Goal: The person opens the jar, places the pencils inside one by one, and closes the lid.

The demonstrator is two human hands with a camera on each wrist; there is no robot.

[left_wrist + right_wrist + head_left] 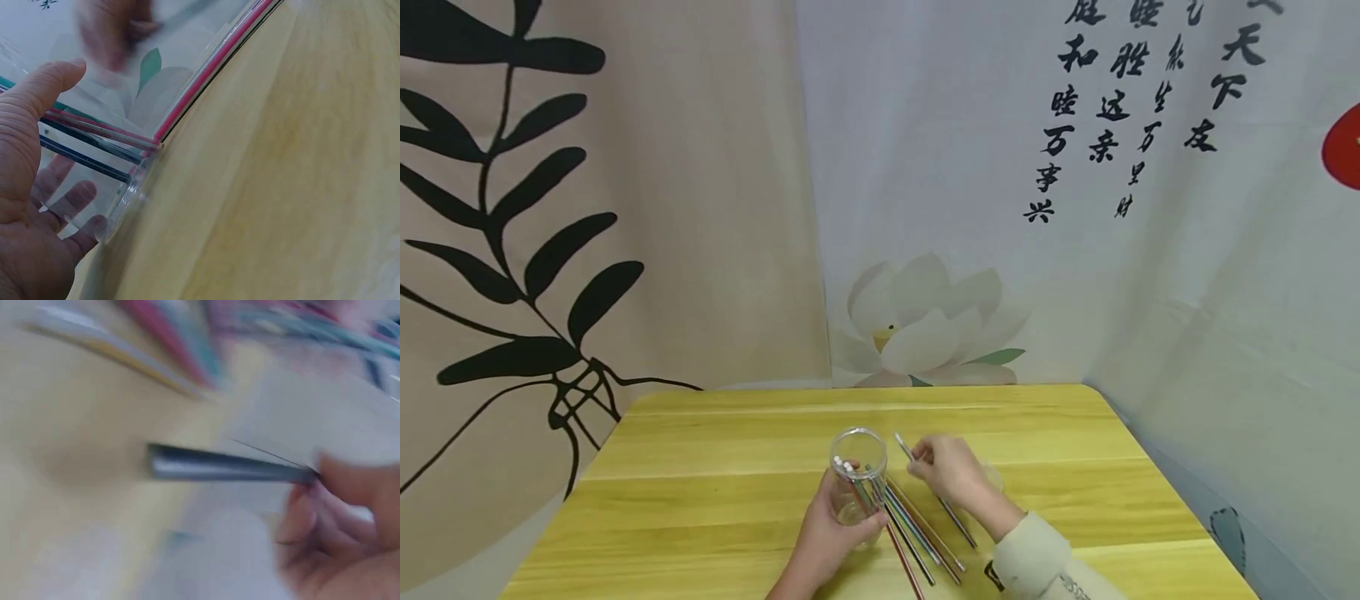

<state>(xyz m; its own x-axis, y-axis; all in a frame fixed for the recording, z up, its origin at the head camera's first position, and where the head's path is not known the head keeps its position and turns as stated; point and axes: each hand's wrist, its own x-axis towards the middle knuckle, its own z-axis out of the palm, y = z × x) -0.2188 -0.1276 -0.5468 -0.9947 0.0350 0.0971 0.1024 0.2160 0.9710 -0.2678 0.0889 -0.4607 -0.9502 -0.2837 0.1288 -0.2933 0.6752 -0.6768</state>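
Observation:
My left hand (831, 529) grips a clear cylindrical cup (858, 442) from its side, thumb on one side and fingers round the other. A few slim pencils stand inside the cup (128, 203), leaning against its wall, some with white ends near the rim. To the right of the cup my right hand (953, 473) pinches a dark grey pencil (958, 525) between thumb and fingers, held slanted. Several coloured pencils (928, 527) lie loosely fanned on the table between the hands. In the right wrist view, the held pencil (212, 465) is blurred.
The yellow wood-grain table (715, 467) reaches back to a hanging cloth (925, 167) printed with a lotus and black characters. A clear round object (993, 477) lies partly hidden behind the right hand. A dark plant print (512, 208) covers the left cloth.

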